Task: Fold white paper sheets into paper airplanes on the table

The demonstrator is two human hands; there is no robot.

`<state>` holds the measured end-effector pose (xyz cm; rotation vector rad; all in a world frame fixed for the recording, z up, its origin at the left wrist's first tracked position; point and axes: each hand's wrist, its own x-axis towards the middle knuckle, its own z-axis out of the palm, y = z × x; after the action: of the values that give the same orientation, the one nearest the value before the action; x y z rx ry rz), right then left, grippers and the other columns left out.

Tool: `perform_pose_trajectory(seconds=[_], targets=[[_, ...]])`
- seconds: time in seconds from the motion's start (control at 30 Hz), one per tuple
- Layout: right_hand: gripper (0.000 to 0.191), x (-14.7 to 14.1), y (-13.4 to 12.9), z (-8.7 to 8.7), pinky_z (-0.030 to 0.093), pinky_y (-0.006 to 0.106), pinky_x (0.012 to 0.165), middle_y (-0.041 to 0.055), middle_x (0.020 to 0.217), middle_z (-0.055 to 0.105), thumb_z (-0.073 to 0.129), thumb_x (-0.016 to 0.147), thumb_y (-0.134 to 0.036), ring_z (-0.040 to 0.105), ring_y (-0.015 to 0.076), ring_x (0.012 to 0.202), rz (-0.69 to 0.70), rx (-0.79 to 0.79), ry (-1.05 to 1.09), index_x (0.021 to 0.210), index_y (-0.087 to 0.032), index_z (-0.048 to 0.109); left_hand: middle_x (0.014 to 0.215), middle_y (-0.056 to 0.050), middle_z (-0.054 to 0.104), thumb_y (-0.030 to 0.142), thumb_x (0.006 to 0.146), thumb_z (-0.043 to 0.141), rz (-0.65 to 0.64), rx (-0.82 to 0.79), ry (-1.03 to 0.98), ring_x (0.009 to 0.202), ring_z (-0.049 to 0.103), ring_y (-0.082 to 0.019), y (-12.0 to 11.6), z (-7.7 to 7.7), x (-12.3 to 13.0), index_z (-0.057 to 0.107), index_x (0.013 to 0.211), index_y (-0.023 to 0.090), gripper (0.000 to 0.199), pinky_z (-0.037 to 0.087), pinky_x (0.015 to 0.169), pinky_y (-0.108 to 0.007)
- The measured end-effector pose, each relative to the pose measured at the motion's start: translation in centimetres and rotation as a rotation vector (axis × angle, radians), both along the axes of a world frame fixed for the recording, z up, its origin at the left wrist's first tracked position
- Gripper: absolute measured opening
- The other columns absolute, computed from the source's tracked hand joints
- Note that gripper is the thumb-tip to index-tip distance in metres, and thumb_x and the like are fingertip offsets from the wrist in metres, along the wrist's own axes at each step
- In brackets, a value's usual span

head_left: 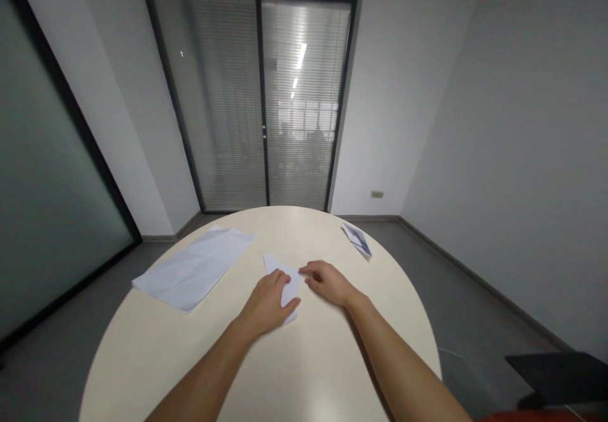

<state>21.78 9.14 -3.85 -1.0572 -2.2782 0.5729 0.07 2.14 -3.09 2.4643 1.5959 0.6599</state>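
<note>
A small folded sheet of white paper (290,293) lies on the round table in front of me, with a narrow flap sticking out at its upper left. My left hand (270,301) rests on its left part, thumb spread away from the fingers, pressing it down rather than gripping it. At the paper's upper right edge is my right hand (329,281). Its index finger reaches to that edge, and the thumb stands apart below; the other fingers are partly bent. Part of the paper is hidden under my left hand.
Creased white sheets (199,267) lie at the table's left. A folded paper with a dark printed area (357,239) sits near the right rim of the cream table (285,222). A dark flat object (560,374) is at lower right, off the table. Glazed panels with blinds (228,105) stand behind.
</note>
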Motion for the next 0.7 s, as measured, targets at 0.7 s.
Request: perform_pose_trajectory(seconds=[0.7], targets=[[0.030,0.14,0.28,0.08,0.049,0.036,0.095,0.0083,0.112,0.073,0.075,0.081,-0.031,0.066,0.0232,0.103,0.106,-0.019,0.096,0.110,-0.022,0.076,0.117,-0.008,0.067,0.026,0.092,0.051,0.107,-0.057,0.016,0.103,0.067,-0.022,-0.27,0.39,0.04,0.058,0.116,0.021,0.025,0.047,0.088,-0.033]])
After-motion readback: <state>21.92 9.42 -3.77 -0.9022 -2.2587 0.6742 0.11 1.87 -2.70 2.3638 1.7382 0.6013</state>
